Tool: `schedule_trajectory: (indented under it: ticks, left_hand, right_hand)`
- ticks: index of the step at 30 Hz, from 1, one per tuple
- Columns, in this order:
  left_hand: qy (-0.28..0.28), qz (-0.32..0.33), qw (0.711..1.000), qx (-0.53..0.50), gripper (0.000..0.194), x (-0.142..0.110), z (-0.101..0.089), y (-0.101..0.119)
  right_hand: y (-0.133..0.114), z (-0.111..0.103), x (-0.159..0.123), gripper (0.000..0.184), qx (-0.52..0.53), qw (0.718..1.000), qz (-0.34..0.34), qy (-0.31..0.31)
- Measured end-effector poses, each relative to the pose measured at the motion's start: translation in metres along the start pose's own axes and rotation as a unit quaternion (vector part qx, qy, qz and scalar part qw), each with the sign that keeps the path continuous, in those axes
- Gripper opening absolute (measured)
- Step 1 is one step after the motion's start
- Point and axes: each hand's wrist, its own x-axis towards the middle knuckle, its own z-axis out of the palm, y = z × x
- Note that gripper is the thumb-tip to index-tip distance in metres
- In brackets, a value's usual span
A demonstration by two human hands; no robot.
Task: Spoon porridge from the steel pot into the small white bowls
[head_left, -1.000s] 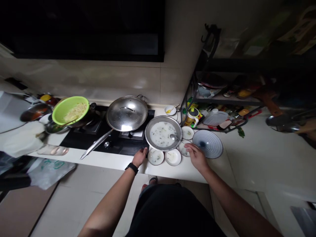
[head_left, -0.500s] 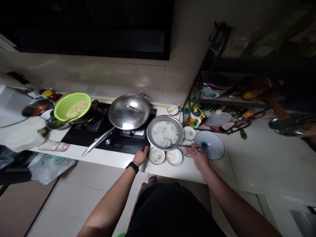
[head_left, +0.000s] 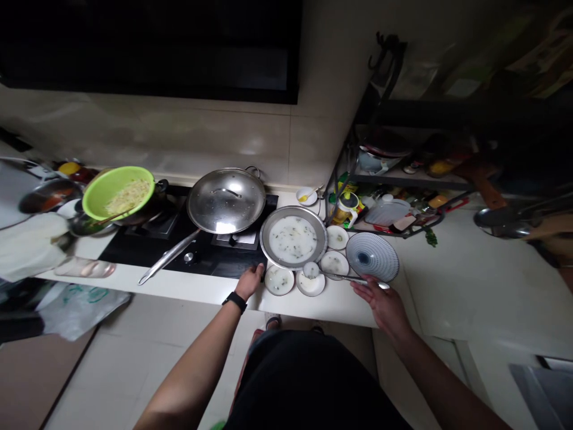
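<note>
My right hand (head_left: pixel 375 297) grips the handle of a metal ladle (head_left: pixel 344 277). Its bowl holds whitish liquid and hangs over the near rim of the steel basin (head_left: pixel 323 251) and the front small dish (head_left: pixel 312 286). White liquid with dark green bits (head_left: pixel 292 239) lies in the basin. Around it stand more small dishes with some of this mix: a front-left dish (head_left: pixel 279 280), a right dish (head_left: pixel 335 264) and a far-right dish (head_left: pixel 337 237). My left hand (head_left: pixel 250 282), fingers curled, rests by the stove's front right corner, left of the front-left dish.
A lidded pan (head_left: pixel 227 200) sits on the black stove (head_left: pixel 210 263), its handle reaching past the front. Left are a green bowl of pale shreds (head_left: pixel 119 194) and a glass (head_left: pixel 85 267). Right stand a blue-patterned bowl (head_left: pixel 372 257) and a crowded rack (head_left: pixel 403 179).
My right hand has lifted the ladle out of the basin's liquid and drawn it toward me, over the front dish. My left hand stays by the stove corner. The view has shifted slightly.
</note>
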Motion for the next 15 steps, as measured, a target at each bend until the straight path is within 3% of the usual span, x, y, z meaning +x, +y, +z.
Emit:
schedule_trajectory:
  ticks: [6, 10, 12, 15]
  left_hand:
    - [0.011, -0.002, 1.0, 0.007, 0.063, 0.001, 0.003, -0.001]
    - [0.015, 0.003, 1.0, 0.003, 0.062, 0.002, 0.005, -0.003]
    - [0.016, 0.003, 1.0, 0.002, 0.062, 0.002, 0.005, -0.003]
    - [0.014, 0.003, 1.0, -0.002, 0.061, 0.002, 0.004, -0.002]
  right_hand:
    - [0.008, -0.005, -0.015, 0.055, -0.07, 0.997, -0.025, -0.011]
    - [0.012, 0.001, -0.027, 0.046, -0.206, 0.97, -0.1, -0.086]
    - [0.011, 0.002, -0.035, 0.034, -0.315, 0.914, -0.193, -0.167]
    - [0.003, 0.002, -0.049, 0.031, -0.462, 0.759, -0.343, -0.305]
